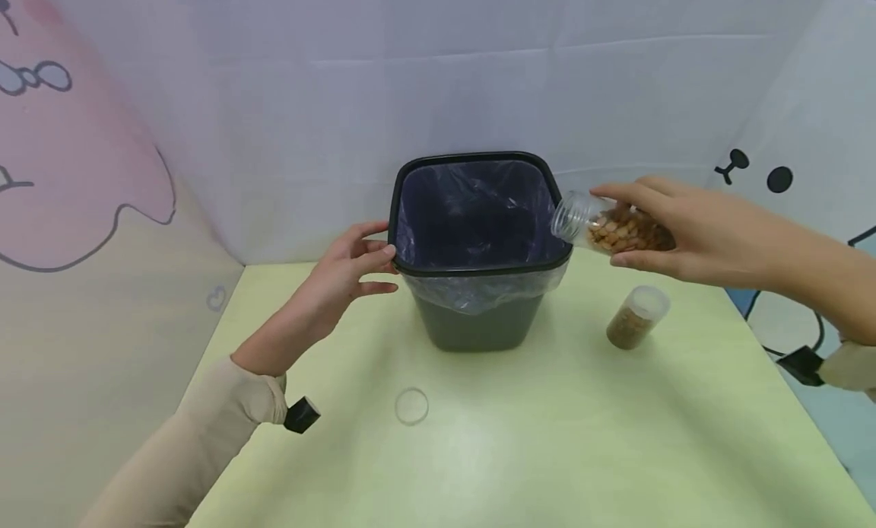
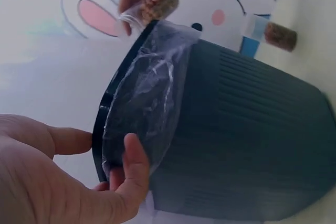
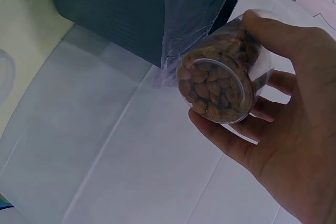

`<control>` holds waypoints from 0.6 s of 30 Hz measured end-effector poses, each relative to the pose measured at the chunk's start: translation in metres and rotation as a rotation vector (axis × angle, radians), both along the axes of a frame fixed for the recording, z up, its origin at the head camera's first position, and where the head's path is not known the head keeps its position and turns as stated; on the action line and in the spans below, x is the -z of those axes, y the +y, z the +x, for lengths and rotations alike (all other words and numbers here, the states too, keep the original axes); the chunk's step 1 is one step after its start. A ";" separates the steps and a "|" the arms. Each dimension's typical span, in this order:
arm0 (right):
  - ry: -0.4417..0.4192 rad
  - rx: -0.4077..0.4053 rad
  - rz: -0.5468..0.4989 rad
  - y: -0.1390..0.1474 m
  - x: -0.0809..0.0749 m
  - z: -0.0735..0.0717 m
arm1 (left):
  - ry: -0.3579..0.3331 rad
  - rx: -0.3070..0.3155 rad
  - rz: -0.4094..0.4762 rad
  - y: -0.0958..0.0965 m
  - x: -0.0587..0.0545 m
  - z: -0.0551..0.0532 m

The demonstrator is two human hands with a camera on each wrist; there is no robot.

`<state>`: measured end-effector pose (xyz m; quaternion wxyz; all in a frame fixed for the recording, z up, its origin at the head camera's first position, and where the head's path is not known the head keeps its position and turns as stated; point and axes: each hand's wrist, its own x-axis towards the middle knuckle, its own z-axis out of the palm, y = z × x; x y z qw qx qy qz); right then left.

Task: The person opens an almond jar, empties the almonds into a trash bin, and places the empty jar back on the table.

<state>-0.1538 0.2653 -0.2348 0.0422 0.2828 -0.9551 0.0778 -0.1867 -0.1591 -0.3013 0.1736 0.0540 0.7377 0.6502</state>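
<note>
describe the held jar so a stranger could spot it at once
Find the dark bin on the table. At its right side, the right hand grips a clear jar of brown nuts, mouth toward the bin. It is tipped sideways; the other jar stands upright.

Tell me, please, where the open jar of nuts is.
In the head view, the jar is tilted in the right hand, its mouth by the right rim of the lined bin.

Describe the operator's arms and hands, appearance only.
Both left hand and right hand are bare, no gloves. Beige left sleeve, creased and bunched at the cuff; matching beige right sleeve, mostly out of frame. A small black block juts out by each cuff: left block, right block.
</note>
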 end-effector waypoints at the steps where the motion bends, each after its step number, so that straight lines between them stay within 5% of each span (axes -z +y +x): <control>1: -0.004 -0.010 0.000 -0.001 0.000 0.000 | -0.004 -0.013 0.024 -0.001 0.002 0.000; 10: 0.048 -0.090 0.029 -0.006 0.001 -0.005 | -0.047 -0.085 0.240 -0.003 0.011 0.005; 18: 0.043 -0.047 0.167 -0.013 -0.009 -0.008 | -0.033 -0.064 0.209 -0.009 0.006 0.004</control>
